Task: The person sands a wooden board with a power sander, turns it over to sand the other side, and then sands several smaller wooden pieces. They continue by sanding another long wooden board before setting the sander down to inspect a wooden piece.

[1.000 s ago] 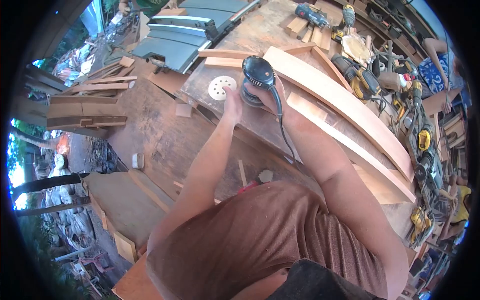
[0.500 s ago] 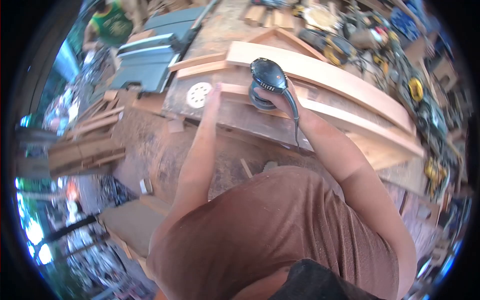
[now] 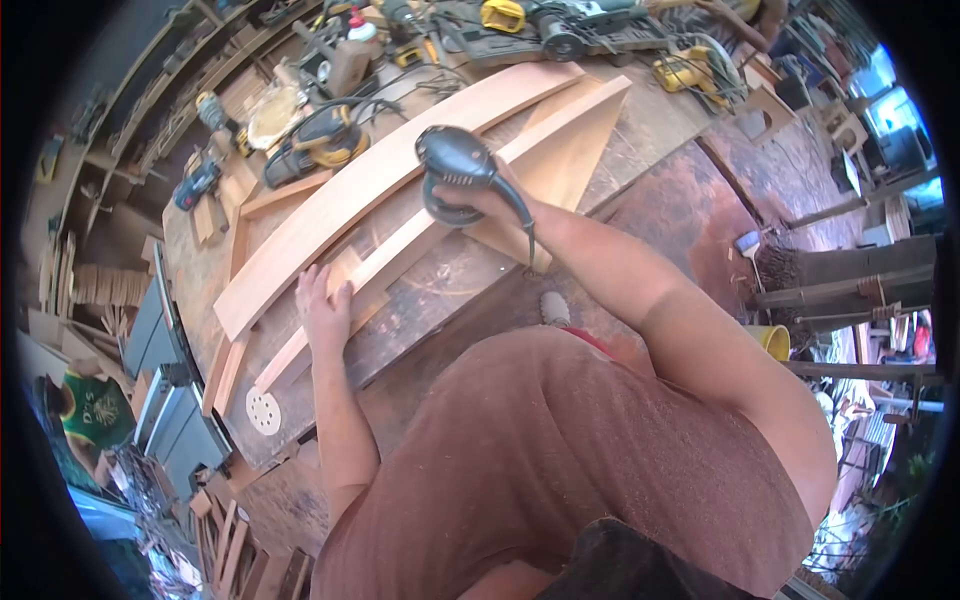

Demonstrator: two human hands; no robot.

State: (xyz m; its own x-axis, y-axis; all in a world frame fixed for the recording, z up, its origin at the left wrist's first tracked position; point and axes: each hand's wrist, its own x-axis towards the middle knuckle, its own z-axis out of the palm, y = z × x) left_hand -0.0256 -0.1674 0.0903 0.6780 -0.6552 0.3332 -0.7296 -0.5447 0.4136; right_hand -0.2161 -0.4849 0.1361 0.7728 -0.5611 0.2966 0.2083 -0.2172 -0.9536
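My right hand point(image 3: 487, 203) grips a dark random orbital sander point(image 3: 455, 160), its cord hanging by my wrist. The sander sits over a long, narrow pale board point(image 3: 405, 245), which lies across the workbench. My left hand point(image 3: 325, 305) rests at that same board farther left, its fingers apart and holding nothing. Just beyond both hands lies a wide curved board point(image 3: 370, 180). A round sanding disc with holes point(image 3: 263, 411) lies near the bench's left corner.
A yellow-and-black power tool point(image 3: 335, 137) and tangled cords stand behind the boards. A blue drill point(image 3: 195, 187) lies at the back left. A grey machine table point(image 3: 180, 425) adjoins the bench's left end, with a person in a green shirt point(image 3: 95, 408) beyond it.
My view has turned to the right. The sander in my right hand has shifted rightward along the narrow board. My left hand has moved from the board's left end to farther along it.
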